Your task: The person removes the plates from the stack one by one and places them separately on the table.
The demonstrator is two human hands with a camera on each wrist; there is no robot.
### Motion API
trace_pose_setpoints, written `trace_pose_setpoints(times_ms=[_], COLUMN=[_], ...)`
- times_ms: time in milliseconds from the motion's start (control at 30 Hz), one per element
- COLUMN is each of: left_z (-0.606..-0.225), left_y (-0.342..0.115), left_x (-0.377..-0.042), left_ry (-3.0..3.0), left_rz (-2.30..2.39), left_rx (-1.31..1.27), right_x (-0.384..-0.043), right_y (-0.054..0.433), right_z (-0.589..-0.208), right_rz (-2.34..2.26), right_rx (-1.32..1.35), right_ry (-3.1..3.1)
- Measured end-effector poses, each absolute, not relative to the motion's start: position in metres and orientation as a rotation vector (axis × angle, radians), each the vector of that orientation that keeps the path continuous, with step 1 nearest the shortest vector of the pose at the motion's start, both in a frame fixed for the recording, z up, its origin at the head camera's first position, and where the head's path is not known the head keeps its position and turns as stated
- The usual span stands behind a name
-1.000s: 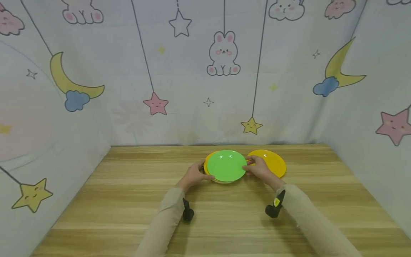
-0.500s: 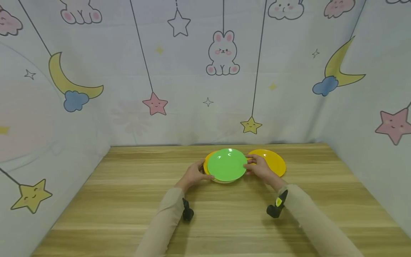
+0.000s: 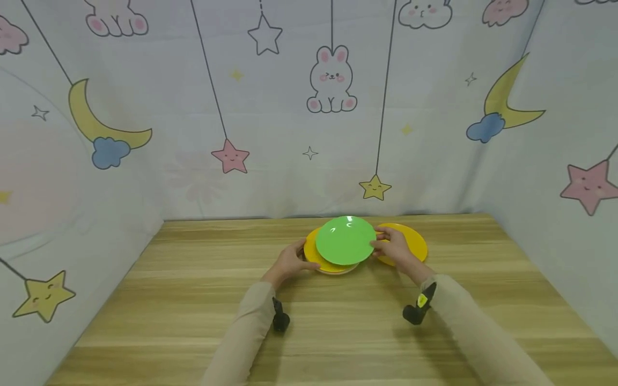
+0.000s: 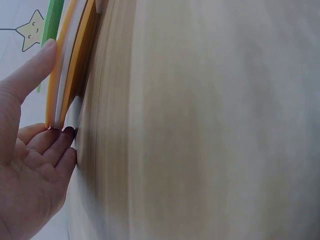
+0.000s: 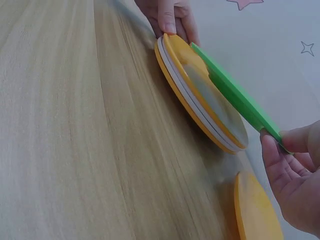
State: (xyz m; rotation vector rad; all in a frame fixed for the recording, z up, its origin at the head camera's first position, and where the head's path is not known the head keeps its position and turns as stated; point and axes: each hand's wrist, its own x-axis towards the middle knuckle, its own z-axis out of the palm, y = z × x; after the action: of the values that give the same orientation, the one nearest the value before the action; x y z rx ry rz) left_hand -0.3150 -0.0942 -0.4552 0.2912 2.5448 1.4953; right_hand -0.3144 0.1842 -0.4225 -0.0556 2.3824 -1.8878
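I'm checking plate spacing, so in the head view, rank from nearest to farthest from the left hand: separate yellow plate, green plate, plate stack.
1. Plate stack: gripped at its left edge by the left hand.
2. Green plate: above the stack, off to its right, held by the right hand.
3. Separate yellow plate: farthest right, partly behind the right hand.

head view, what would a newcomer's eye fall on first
The bright green plate would probably draw the eye first: the right hand pinches its edge, holding it tilted over a stack of orange and white plates that the left hand grips. Next comes the lone yellow plate on the table to the right, then the printed bunny on the backdrop behind.
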Motion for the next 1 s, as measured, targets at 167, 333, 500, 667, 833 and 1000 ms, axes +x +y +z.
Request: trace_pose_setpoints(times_ms=[167, 333, 500, 667, 833, 1000], left_z=[-0.456, -0.455, -0.454, -0.453, -0.454, -0.456], left_y=[-0.094, -0.094, -0.094, -0.094, -0.094, -0.094], left_x=[-0.315, -0.316, -0.315, -0.315, -0.315, -0.316], left_ry=[2.534, 2.547, 2.564, 2.543, 2.543, 2.55], left_rz=[1.491, 1.486, 1.479, 1.504, 1.494, 1.493], left_rx=[0.287, 0.278, 0.277, 0.275, 0.273, 0.288], right_x=[-0.313, -0.313, -0.311, -0.31, -0.308, -0.308], right_y=[0.19, 0.194, 0.196, 0.197, 0.203, 0.211], right_z=[-0.418, -0.414, -0.411, -0.408, -0.406, -0.404], right_rz=[-1.931, -2.011, -2.069, -2.151, -2.192, -2.24], right_rx=[-0.006, 0.055, 0.158, 0.277, 0.339, 0.388], right_ry=[2.388, 2.357, 2.37, 2.415, 2.432, 2.416])
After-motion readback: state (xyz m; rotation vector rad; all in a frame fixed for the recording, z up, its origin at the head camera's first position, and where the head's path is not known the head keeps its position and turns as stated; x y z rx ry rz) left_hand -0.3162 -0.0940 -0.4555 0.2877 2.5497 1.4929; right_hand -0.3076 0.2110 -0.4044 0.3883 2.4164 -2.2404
